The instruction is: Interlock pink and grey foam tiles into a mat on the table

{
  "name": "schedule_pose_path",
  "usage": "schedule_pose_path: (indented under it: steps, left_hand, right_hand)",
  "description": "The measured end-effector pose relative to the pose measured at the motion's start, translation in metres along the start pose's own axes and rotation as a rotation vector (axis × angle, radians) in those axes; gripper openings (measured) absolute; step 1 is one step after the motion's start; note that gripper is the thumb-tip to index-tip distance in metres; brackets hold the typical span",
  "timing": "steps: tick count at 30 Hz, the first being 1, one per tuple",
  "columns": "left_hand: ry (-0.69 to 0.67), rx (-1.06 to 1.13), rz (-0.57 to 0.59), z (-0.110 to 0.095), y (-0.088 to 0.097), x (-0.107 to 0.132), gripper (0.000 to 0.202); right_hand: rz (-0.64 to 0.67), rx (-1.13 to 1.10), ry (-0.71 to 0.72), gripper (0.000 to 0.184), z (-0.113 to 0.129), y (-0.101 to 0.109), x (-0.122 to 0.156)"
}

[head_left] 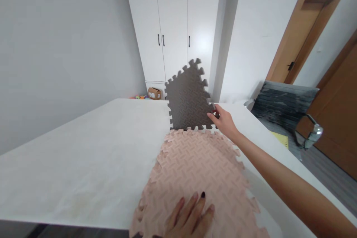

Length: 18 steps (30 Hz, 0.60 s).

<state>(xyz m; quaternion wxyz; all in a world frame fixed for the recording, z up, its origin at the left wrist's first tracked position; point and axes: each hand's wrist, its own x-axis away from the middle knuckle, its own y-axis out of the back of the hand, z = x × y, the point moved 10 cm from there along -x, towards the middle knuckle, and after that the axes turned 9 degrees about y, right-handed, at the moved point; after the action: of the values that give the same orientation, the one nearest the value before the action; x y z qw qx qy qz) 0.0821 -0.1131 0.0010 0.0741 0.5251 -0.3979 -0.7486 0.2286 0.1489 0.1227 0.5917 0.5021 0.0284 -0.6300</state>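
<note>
My right hand [223, 119] pinches the lower right corner of a dark brown interlocking foam mat tile [186, 96]. That tile stands raised and tilted above the table, its toothed edges showing all round. Just in front of it lies a stack of pink foam mat tiles [199, 163] with a woven-pattern surface and uneven, overlapping edges. My left hand [189, 217] rests flat on the near part of the top pink tile, fingers stretched out; its wrist is cut off by the bottom of the view.
The tiles are on a white table [92, 148]. Beyond its far edge are a small cardboard box [154, 93] and a white cabinet [173, 26]. At the right stands a chair with a dark back [284, 100] and a metal armrest, near a wooden door [299, 37].
</note>
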Motion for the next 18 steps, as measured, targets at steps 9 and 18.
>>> schedule_pose_path:
  steps: [9,18]
  left_hand:
    - [0.066,0.043,0.093,-0.002,-0.010,0.005,0.052]
    - [-0.094,-0.090,0.169,-0.012,-0.006,0.001,0.074]
  right_hand:
    - [0.133,0.376,0.784,0.029,0.150,-0.017,0.048]
    - [-0.133,0.192,0.507,0.024,0.105,0.051,0.045]
